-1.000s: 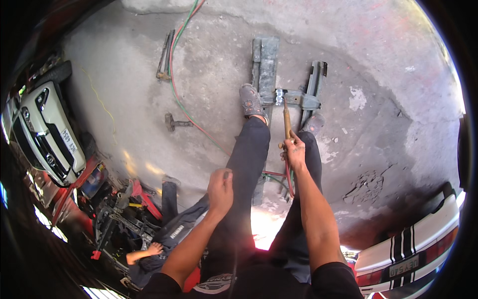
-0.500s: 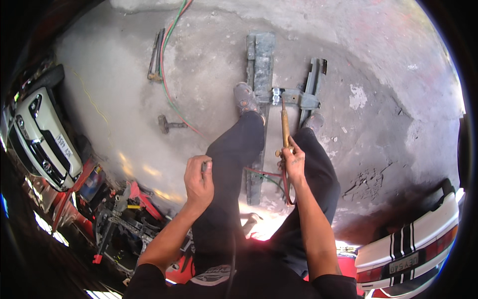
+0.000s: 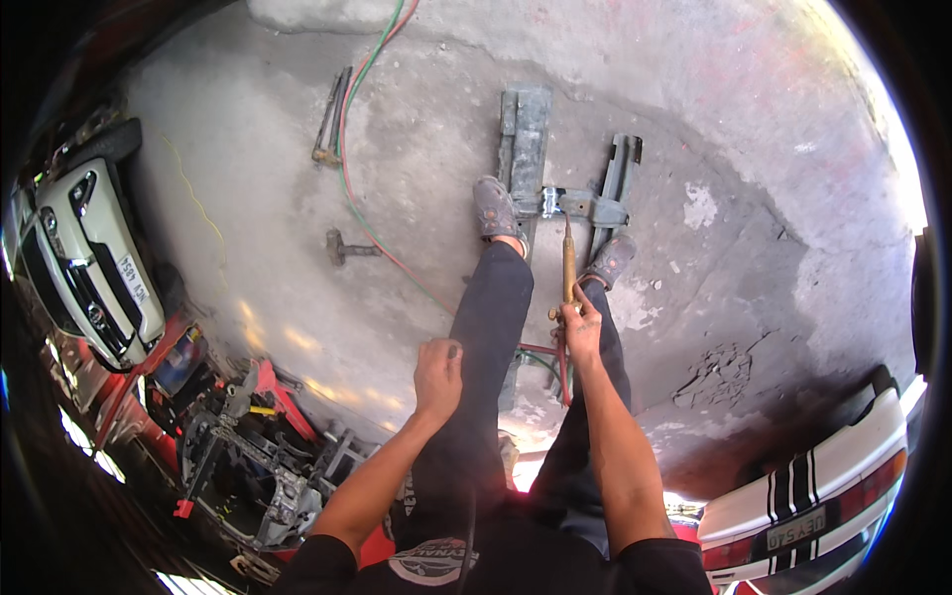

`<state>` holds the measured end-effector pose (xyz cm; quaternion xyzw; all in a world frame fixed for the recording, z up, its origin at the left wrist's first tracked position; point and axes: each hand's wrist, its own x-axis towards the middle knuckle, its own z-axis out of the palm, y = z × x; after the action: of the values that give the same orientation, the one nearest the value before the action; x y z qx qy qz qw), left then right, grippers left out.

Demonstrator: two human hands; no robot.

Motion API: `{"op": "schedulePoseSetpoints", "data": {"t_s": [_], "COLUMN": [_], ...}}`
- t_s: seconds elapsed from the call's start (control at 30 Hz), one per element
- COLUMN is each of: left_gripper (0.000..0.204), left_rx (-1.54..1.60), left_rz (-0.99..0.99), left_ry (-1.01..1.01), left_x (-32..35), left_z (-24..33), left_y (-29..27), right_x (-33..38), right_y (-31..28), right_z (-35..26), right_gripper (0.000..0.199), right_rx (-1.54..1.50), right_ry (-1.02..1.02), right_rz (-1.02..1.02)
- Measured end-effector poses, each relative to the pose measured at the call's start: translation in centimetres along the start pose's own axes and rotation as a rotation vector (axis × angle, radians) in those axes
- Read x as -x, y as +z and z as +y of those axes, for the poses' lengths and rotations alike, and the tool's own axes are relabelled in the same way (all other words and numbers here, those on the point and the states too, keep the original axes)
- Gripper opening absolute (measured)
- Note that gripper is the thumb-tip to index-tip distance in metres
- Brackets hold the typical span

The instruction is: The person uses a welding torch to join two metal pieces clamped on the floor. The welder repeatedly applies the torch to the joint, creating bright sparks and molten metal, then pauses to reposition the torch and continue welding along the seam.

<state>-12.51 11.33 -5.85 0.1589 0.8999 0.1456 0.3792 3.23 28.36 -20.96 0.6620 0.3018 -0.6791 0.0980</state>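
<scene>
My right hand (image 3: 583,327) is closed around a brass gas torch (image 3: 569,260), its thin tip pointing away from me. That tip is close to the short metal crosspiece (image 3: 575,204), which has a shiny patch at its left end. The crosspiece joins a long grey steel beam (image 3: 526,139) to a shorter channel-shaped metal piece (image 3: 617,177) on the right. Over my left thigh, my left hand (image 3: 437,375) is closed with a small dark thing showing at the thumb; its kind is unclear. Red and green hoses (image 3: 548,349) hang by the torch's rear end.
A hammer (image 3: 349,248) lies on the concrete left of my shoe (image 3: 496,208), near the trailing hoses (image 3: 349,178). Farther off is a long-handled metal tool (image 3: 330,119). Car bumpers (image 3: 114,263) and jumbled parts (image 3: 263,466) line the left; a striped white car end (image 3: 808,501) is lower right.
The view has shifted, and my legs appear straighter and closer together. My left hand has moved right, toward the torch hand. The torch stays in my right hand, its tip still by the crosspiece.
</scene>
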Motion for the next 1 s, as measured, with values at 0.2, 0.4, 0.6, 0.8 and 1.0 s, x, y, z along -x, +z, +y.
{"op": "schedulePoseSetpoints", "data": {"t_s": [0.2, 0.4, 0.6, 0.8, 1.0], "left_gripper": [0.013, 0.015, 0.018, 0.014, 0.017], "left_rx": [0.027, 0.102, 0.070, 0.420, 0.370], "left_rz": [0.014, 0.122, -0.024, 0.054, 0.053], "left_ry": [0.044, 0.192, -0.229, -0.415, -0.421], "left_x": [2.1, -10.1, -5.3, 2.3, 8.4], "left_z": [0.7, -0.3, -12.0, -10.5, -6.5], "left_y": [-3.0, -6.5, -4.1, -3.1, 0.6], "right_x": [4.0, 3.2, 2.5, 4.0, 4.9], "right_y": [-1.8, -0.7, -0.9, -1.7, -2.5], "right_z": [1.2, -1.1, -0.2, 0.4, -0.9], "right_gripper": [0.062, 0.061, 0.061, 0.062, 0.065], "right_rx": [-0.171, -0.087, -0.040, -0.095, -0.008], "right_ry": [-0.005, -0.138, -0.108, -0.100, -0.038], "right_rz": [0.053, 0.059, 0.045, -0.022, -0.027]}}
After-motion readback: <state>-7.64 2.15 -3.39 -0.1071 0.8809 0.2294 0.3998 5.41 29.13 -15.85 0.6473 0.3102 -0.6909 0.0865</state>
